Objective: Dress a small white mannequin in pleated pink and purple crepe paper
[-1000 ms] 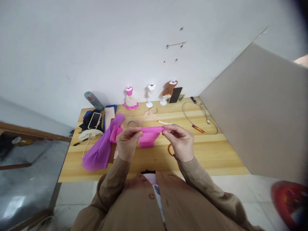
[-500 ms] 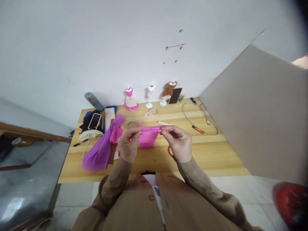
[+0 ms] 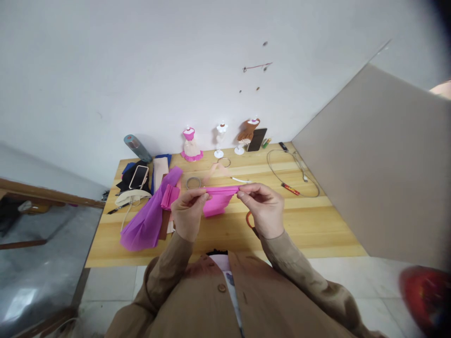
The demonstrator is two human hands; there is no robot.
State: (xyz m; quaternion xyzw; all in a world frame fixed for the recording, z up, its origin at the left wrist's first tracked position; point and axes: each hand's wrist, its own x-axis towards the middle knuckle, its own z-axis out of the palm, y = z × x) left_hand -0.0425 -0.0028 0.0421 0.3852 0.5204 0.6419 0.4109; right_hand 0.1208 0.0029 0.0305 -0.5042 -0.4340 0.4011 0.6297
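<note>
Stretched level between my hands is a folded bright pink strip point(image 3: 222, 189); I cannot tell whether it is cloth or crepe paper. My left hand point(image 3: 190, 211) pinches one end between thumb and fingers, and my right hand point(image 3: 263, 206) pinches the other. Below the strip shows a wider pink piece point(image 3: 215, 205); whether the two are joined is not clear. Partly behind my right hand lie orange-handled scissors point(image 3: 248, 219). Left of my left hand are a pink folded bundle point(image 3: 169, 197) and a large purple sheet point(image 3: 146, 220).
Along the wall stand small dress forms: one in a pink and cream dress point(image 3: 192, 145), one white point(image 3: 220, 141), one in brown point(image 3: 248, 134). A tape roll point(image 3: 193, 183), a phone point(image 3: 138, 177), a bottle point(image 3: 137, 148) and a cable point(image 3: 269, 164) are on the wooden table point(image 3: 310, 230).
The held strip looks narrower and more neatly folded, pulled straight. My right hand has shifted slightly to the right. Other things have stayed put.
</note>
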